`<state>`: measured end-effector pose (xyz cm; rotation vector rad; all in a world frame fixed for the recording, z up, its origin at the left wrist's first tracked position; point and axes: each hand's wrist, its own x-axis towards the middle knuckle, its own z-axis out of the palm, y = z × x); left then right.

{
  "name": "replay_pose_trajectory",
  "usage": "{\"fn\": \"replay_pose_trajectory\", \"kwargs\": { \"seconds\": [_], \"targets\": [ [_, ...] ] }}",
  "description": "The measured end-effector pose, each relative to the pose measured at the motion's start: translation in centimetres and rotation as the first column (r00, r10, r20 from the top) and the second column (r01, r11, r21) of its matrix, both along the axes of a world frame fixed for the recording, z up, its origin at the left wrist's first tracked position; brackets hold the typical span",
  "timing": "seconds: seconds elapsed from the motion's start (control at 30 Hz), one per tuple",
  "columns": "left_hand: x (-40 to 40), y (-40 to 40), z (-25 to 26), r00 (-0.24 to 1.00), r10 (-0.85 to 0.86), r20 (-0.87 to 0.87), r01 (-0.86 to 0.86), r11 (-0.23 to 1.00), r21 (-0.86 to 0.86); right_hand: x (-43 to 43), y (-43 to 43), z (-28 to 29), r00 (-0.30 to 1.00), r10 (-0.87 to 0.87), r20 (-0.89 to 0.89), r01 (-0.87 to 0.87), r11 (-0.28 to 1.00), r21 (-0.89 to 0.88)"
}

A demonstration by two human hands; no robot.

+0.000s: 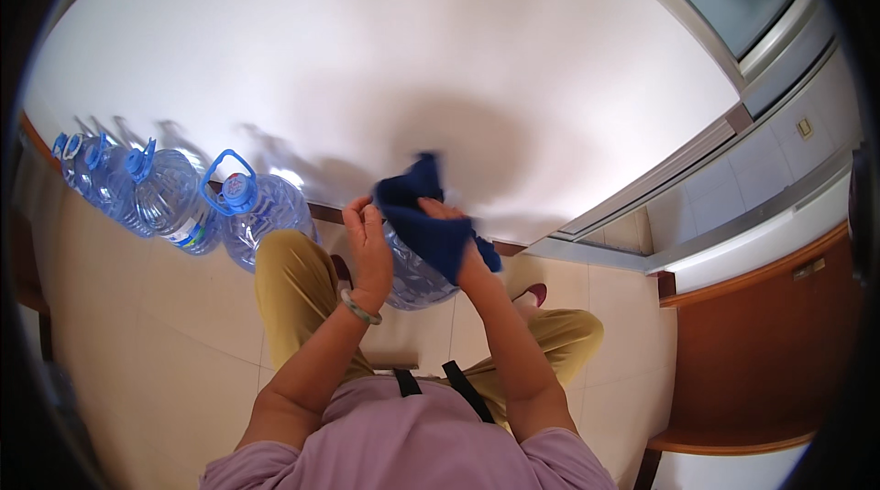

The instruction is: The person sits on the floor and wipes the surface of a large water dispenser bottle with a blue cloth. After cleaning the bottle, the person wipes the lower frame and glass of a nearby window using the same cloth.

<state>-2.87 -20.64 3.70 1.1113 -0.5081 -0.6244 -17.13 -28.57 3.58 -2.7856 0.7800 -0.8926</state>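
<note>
A dark blue cloth hangs folded over my right hand, which grips it; fingers show above the fold and the wrist below. The cloth's edges are blurred. Just left of it my left hand is raised with the thumb apart from the fingers and nothing visible in it. Its fingertips come close to the cloth; whether they touch is unclear. Beneath both hands, between my knees, a large clear plastic water bottle stands on the floor. The cloth and hands hide its top.
Several more large water bottles with blue caps line the white wall to the left; the nearest bottle stands beside my left knee. Pale tiles cover the floor. A metal door track and a brown wooden panel are at the right.
</note>
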Motion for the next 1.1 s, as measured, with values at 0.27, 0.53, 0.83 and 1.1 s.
{"fn": "replay_pose_trajectory", "kwargs": {
  "seconds": [0.27, 0.53, 0.83, 1.1],
  "targets": [
    [-3.3, -2.4, -2.5, 0.489, -0.036, 0.872, 0.02, 0.999, 0.03, -3.1, 2.6, -2.6, 0.626, -0.629, 0.46, 0.254, 0.723, 0.643],
    [-1.7, -13.2, -5.3, 0.126, -0.786, 0.606, 0.25, 0.616, 0.747, -7.1, 6.3, -8.3, 0.774, -0.577, 0.26, 0.381, 0.753, 0.536],
    [-4.1, -8.1, 0.4, 0.012, -0.416, 0.909, 0.072, 0.908, 0.414, -6.5, 7.4, -4.0, 0.814, -0.507, 0.284, 0.407, 0.846, 0.344],
    [-2.3, -6.4, -2.4, 0.173, -0.349, 0.921, 0.264, 0.917, 0.298, -9.7, 9.6, -4.3, 0.843, -0.504, 0.187, 0.406, 0.825, 0.393]
  ]
}}
